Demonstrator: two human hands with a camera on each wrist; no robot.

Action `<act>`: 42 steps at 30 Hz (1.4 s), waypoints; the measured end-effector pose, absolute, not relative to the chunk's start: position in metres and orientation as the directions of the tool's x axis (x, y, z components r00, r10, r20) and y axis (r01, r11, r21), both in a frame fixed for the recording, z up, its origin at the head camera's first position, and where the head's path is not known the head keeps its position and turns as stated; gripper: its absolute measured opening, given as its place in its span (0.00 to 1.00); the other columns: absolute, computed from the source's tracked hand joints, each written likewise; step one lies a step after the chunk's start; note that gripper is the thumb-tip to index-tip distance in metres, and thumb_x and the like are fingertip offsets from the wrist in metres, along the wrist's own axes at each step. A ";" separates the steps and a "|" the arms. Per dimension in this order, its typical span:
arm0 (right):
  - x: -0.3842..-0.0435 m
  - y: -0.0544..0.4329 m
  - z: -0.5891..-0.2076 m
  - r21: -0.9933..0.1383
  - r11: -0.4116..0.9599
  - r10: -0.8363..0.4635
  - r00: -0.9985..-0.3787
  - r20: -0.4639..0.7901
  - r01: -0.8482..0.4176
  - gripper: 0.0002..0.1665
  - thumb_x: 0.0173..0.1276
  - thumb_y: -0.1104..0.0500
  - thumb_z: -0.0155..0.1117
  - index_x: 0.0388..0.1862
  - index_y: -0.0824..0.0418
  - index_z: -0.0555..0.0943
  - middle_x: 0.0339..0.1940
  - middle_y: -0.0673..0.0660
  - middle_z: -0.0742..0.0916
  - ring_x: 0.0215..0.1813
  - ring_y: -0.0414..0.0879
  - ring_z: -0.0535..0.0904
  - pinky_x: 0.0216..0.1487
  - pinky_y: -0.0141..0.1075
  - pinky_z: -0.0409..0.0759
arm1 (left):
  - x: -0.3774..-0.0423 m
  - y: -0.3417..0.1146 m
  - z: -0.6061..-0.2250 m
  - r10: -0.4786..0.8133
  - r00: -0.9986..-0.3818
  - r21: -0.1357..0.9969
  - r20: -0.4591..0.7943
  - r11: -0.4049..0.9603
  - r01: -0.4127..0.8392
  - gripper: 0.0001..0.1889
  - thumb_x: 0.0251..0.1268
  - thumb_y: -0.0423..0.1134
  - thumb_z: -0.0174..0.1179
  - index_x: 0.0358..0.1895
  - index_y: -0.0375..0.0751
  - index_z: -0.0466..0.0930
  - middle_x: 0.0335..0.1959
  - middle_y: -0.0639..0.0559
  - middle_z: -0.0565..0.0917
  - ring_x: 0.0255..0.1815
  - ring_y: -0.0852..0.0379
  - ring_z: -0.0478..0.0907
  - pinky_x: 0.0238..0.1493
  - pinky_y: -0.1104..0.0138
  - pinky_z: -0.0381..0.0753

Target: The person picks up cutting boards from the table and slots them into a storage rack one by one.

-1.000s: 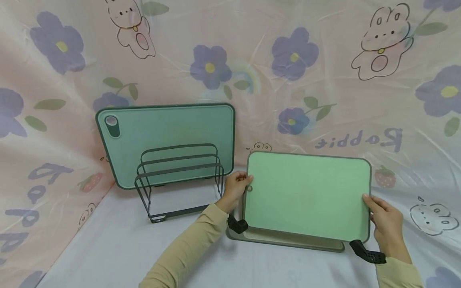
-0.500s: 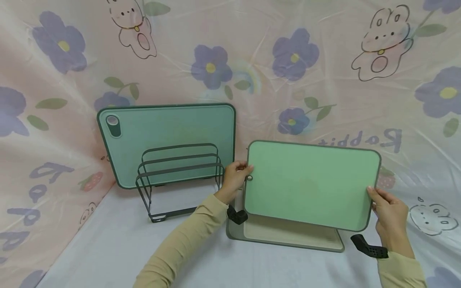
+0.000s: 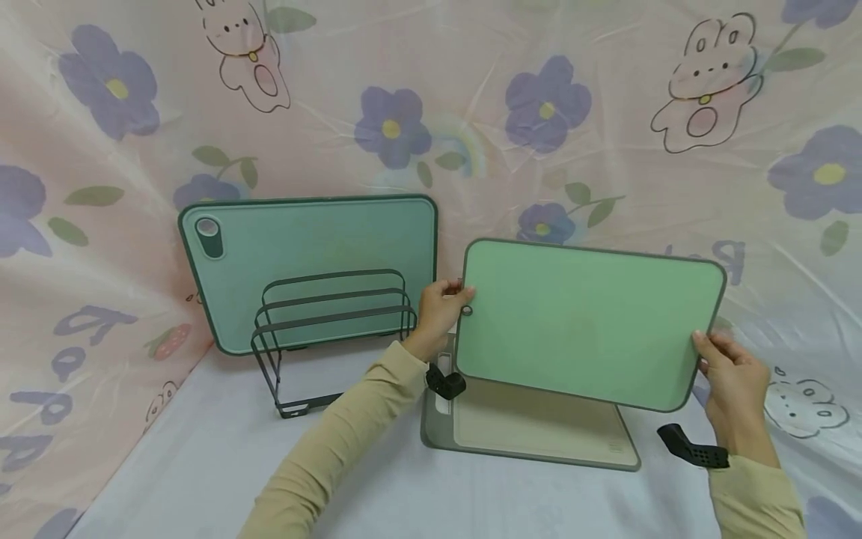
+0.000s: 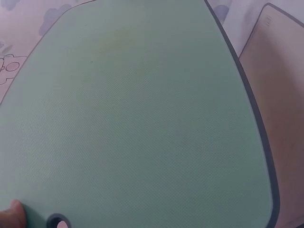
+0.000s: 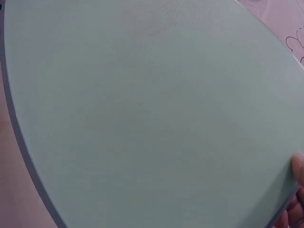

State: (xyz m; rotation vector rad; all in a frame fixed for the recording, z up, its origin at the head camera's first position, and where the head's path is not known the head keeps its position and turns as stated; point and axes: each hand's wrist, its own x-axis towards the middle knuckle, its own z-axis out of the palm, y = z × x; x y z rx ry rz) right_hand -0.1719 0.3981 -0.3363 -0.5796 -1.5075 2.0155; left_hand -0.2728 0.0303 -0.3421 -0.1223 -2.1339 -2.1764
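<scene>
A light green cutting board [image 3: 586,322] with a grey edge and a small hole is held up, tilted, between both hands. My left hand [image 3: 439,313] pinches its left edge near the hole, thumb on the front face. On the right edge, my right hand [image 3: 735,385] grips with the thumb [image 5: 298,167] in front and the fingers behind. Below it lies a beige board [image 3: 545,423] with a grey rim, partly hidden by the green one. The left wrist view shows the green board's textured face [image 4: 142,118] and the beige board [image 4: 280,95] beside it.
A black wire rack [image 3: 333,322] stands on the white cloth [image 3: 202,449] to the left. Behind its front hoops leans a larger teal board [image 3: 316,239] with a dark green rim. A floral and rabbit-print curtain [image 3: 471,187] hangs close behind.
Both hands have raised the light green board, its right side also shifting right. More of the beige board beneath now shows. The rack and teal board have stayed put.
</scene>
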 end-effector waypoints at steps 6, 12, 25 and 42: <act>-0.175 0.395 -0.327 -0.953 -0.234 0.621 -0.784 0.007 -0.193 0.10 0.53 0.60 0.78 0.33 0.56 0.85 0.39 0.47 0.79 0.37 0.37 0.73 0.31 0.25 0.71 | -0.278 0.028 -0.326 -0.033 -0.992 0.993 0.118 -0.008 0.119 0.13 0.66 0.37 0.64 0.49 0.33 0.81 0.43 0.45 0.80 0.43 0.51 0.76 0.41 0.63 0.78; -0.180 0.388 -0.318 -0.952 -0.217 0.614 -0.788 0.040 -0.217 0.09 0.55 0.62 0.76 0.34 0.56 0.84 0.38 0.48 0.79 0.37 0.37 0.72 0.30 0.24 0.72 | -0.282 0.023 -0.315 -0.048 -0.992 0.993 0.116 0.006 0.116 0.13 0.66 0.36 0.64 0.50 0.34 0.80 0.43 0.47 0.79 0.42 0.54 0.75 0.39 0.66 0.77; -0.196 0.372 -0.305 -0.925 -0.234 0.571 -0.812 0.118 -0.299 0.08 0.56 0.67 0.75 0.32 0.59 0.84 0.32 0.49 0.81 0.32 0.37 0.74 0.28 0.25 0.74 | -0.287 0.003 -0.301 -0.072 -0.991 0.994 0.110 -0.002 0.111 0.15 0.66 0.35 0.63 0.53 0.33 0.78 0.49 0.45 0.76 0.51 0.51 0.71 0.48 0.61 0.76; -0.213 0.351 -0.296 -0.915 -0.287 0.471 -0.873 0.123 -0.284 0.09 0.58 0.69 0.72 0.35 0.59 0.83 0.34 0.50 0.81 0.34 0.38 0.74 0.30 0.25 0.74 | -0.290 -0.025 -0.283 -0.085 -0.993 0.995 0.080 -0.055 0.084 0.15 0.67 0.35 0.63 0.53 0.34 0.77 0.51 0.46 0.74 0.53 0.51 0.69 0.55 0.59 0.70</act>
